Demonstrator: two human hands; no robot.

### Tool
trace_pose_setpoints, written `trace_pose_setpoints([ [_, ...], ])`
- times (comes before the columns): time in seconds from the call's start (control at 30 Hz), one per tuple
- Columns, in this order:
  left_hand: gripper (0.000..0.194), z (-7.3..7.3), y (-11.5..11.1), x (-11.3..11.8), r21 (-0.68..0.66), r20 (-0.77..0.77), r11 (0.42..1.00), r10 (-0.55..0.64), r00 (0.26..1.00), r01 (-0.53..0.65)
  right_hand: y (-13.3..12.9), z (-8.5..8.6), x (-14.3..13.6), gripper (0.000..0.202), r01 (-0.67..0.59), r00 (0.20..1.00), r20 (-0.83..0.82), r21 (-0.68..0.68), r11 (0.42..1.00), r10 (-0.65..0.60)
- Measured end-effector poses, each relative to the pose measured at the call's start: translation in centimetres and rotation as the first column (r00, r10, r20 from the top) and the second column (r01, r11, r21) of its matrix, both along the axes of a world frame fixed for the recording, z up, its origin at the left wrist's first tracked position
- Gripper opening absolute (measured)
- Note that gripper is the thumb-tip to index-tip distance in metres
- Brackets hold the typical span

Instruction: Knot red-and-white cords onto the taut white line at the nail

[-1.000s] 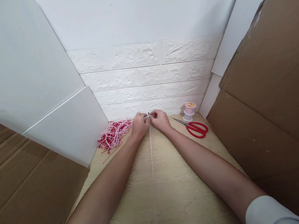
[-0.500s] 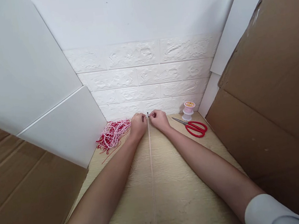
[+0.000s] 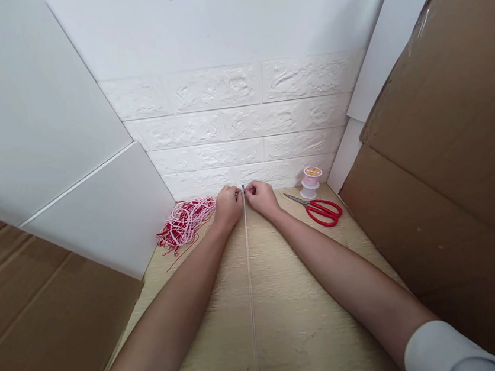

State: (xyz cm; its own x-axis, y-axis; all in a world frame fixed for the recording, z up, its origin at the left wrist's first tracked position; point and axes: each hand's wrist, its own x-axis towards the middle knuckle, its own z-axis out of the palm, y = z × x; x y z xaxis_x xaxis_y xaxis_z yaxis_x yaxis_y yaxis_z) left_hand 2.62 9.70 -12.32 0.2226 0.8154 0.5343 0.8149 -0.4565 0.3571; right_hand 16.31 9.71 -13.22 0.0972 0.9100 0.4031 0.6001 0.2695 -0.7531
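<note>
Pale strands of cord (image 3: 250, 280) run from a small dark fastening (image 3: 243, 188) at the back of the table straight toward me. My left hand (image 3: 229, 204) is closed in a pinch just left of the fastening, on the thin cord there. From the right, my right hand (image 3: 261, 197) pinches the cord in the same way, its fingertips close to those of the left. The fingers hide most of the cord between them, and the knot itself is too small to make out.
Beside my left hand lies a tangled heap of red, pink and white cords (image 3: 185, 221). Red-handled scissors (image 3: 322, 210) rest on the wooden table (image 3: 308, 321) at the right, near stacked thread spools (image 3: 311, 182). Cardboard panels (image 3: 444, 145) flank both sides; a white brick-patterned wall (image 3: 240, 124) stands behind.
Both hands stay pinched at the fastening, the right fingertips slightly closer to it. The whole view has shifted a little; the other things have stayed in place.
</note>
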Motion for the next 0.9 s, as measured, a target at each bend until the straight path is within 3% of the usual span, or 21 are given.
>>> trace_pose_setpoints([
  [0.4,0.019,-0.03,0.01,0.08,0.017,0.018,1.0,0.003,1.0,-0.003,0.02,-0.11,-0.07,0.015,-0.004,0.999,-0.041,-0.025,1.0,0.003],
  [0.9,0.017,-0.04,0.1,0.24,0.011,-0.026,0.999,0.04,0.999,-0.04,0.0,-0.05,-0.07,0.009,0.037,0.999,0.025,0.003,0.999,-0.037],
])
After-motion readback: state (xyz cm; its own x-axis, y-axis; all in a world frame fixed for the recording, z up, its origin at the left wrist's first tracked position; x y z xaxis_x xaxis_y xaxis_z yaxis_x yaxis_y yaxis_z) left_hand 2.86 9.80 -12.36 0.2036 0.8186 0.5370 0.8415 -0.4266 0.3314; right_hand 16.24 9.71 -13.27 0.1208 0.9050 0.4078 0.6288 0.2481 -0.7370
